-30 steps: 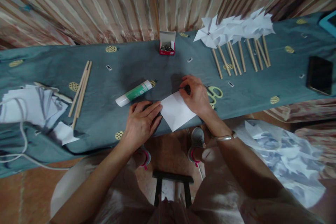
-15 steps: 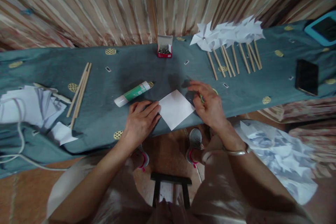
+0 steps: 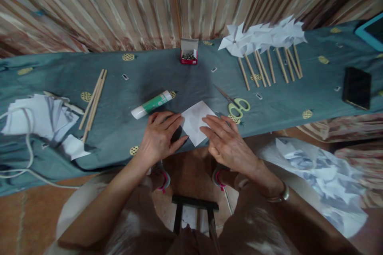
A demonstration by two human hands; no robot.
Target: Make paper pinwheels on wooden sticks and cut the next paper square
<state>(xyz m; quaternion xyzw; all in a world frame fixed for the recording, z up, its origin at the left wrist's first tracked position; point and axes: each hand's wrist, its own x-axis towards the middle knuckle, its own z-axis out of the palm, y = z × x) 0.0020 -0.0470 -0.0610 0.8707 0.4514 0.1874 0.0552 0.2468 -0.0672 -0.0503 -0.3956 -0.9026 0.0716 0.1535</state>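
A square of white paper [image 3: 196,121] lies cornerwise near the table's front edge. My left hand [image 3: 158,137] rests open at its left corner, fingertips on the paper and thumb apart. On the right side of the sheet lies my right hand [image 3: 226,137], its fingers stretched flat over the paper. A thin dark tip shows beside its index finger; what it belongs to I cannot make out. Scissors with light green handles [image 3: 236,106] lie just beyond the right hand, blades pointing away to the left. A green and white glue stick [image 3: 152,104] sits beyond my left hand.
A red box of small metal pins [image 3: 188,57] stands at the back. White paper pinwheels on sticks [image 3: 263,40] lie back right, near a black phone [image 3: 357,87]. At left are loose sticks [image 3: 95,101], stacked paper [image 3: 32,117] and a white cable [image 3: 30,149]. A filled plastic bag [image 3: 326,183] is at lower right.
My right hand has moved left from the scissors onto the paper, and the scissors now lie uncovered on the table. My left hand stays at the left corner, its thumb now farther out.
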